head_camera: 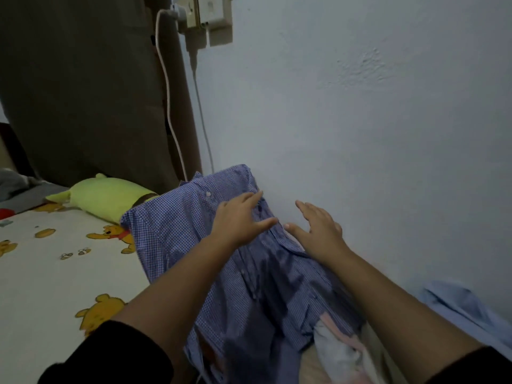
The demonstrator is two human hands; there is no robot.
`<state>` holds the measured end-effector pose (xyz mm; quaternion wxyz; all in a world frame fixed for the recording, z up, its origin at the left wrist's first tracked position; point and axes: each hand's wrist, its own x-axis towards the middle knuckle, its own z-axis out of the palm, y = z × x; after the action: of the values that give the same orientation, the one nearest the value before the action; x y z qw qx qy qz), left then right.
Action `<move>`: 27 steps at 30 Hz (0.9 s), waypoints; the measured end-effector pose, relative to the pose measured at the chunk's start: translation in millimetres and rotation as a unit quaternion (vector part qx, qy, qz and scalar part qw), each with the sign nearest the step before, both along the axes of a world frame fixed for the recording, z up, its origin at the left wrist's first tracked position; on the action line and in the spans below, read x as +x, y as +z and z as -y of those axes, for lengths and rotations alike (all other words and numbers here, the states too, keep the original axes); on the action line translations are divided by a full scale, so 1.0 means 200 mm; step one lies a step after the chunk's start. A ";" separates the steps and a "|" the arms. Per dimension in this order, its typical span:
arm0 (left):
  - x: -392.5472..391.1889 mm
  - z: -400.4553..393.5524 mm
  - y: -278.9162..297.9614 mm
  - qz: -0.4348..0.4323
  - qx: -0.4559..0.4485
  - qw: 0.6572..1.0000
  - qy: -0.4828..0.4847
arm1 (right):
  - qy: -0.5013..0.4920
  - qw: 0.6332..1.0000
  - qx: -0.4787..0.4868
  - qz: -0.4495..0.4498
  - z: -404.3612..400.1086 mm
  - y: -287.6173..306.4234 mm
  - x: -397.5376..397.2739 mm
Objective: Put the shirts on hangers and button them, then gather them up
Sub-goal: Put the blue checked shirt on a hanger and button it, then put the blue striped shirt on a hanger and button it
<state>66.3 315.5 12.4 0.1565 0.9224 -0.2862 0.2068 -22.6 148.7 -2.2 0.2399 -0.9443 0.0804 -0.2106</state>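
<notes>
Left hand (240, 217) flat on checked shirt (194, 231), right hand (318, 228) spread just beside it, nothing grasped. Shirt laid on bed (55, 273) against wall (360, 106). Hanger not seen; buttoning state unclear; pale blue shirt (457, 309) right of it judged pending.

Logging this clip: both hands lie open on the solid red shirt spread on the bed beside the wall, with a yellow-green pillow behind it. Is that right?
Not quite. The head view shows a blue checked shirt, not a solid red one. The rest holds: the left hand and right hand lie open on it, on the bed beside the wall, with the yellow-green pillow behind.
</notes>
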 end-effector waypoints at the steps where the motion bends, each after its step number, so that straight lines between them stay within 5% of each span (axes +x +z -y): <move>1: -0.05 0.03 -0.02 -0.001 -0.001 1.000 -0.012 | -0.006 1.000 0.003 -0.002 0.02 -0.02 -0.06; 16: -0.60 0.54 -0.30 -0.073 -0.015 0.975 -0.207 | -0.173 0.985 0.010 -0.020 0.45 -0.26 -0.90; 27: -0.82 1.09 -0.60 -0.141 0.055 0.942 -0.300 | -0.264 0.959 0.087 -0.050 0.88 -0.58 -1.30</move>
<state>-97.5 98.4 -108.2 0.1993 0.8205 -0.5358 0.0016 -282.8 -27.2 -118.0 0.2525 -0.8742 0.3570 -0.2113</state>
